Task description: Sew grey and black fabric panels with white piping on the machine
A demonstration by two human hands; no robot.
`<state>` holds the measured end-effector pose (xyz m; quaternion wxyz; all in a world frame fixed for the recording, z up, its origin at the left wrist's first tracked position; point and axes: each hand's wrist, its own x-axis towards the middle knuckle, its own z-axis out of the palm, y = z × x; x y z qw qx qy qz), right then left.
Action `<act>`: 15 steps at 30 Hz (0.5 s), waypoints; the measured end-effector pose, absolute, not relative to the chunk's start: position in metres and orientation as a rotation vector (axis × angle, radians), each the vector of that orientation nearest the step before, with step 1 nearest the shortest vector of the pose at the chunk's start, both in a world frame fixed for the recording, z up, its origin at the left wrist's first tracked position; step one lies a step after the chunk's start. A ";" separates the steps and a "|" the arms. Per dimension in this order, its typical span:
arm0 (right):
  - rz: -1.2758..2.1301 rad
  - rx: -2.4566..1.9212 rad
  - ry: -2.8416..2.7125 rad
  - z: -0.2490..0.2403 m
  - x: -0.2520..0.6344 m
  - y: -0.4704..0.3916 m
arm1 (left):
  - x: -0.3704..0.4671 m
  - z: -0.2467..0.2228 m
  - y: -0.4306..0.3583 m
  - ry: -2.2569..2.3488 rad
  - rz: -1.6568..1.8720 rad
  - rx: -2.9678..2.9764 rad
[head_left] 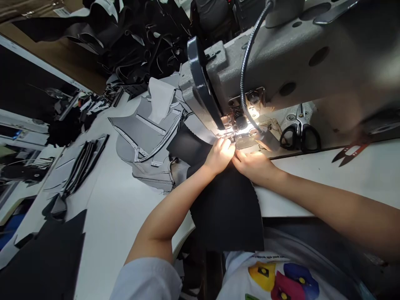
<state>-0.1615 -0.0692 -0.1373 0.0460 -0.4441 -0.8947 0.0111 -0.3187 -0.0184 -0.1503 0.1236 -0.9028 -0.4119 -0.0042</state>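
Observation:
Both my hands are close together at the needle area of a grey sewing machine [225, 71], under its bright lamp. My left hand [220, 155] is closed on the edge of a black fabric piece [228, 208], fingers bent near the presser foot. Just to its right, my right hand [254, 166] pinches the same fabric's edge with its fingertips. The black fabric hangs from the table edge toward my lap. Another dark part of it [190, 143] extends left of my left hand. The exact stitch point is hidden by fingers and glare.
Sewn grey panels [146, 133] lie left of the machine. Black-handled scissors [301, 131] rest on the machine bed, and thread snips [351, 153] lie farther right. Stacked dark pieces [84, 164] and a black sheet [46, 258] are on the left. Black material [134, 46] is heaped behind.

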 end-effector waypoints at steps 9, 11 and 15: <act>0.146 -0.739 -2.641 -0.150 -0.146 -0.058 | -0.441 -0.093 -0.023 -1.909 -0.119 -2.270; 0.118 -0.577 -2.675 -0.153 -0.169 -0.053 | -0.475 -0.086 -0.028 -2.449 0.155 -1.935; 0.167 -0.706 -2.731 -0.154 -0.228 -0.041 | -0.493 -0.090 -0.021 -2.730 0.457 -1.800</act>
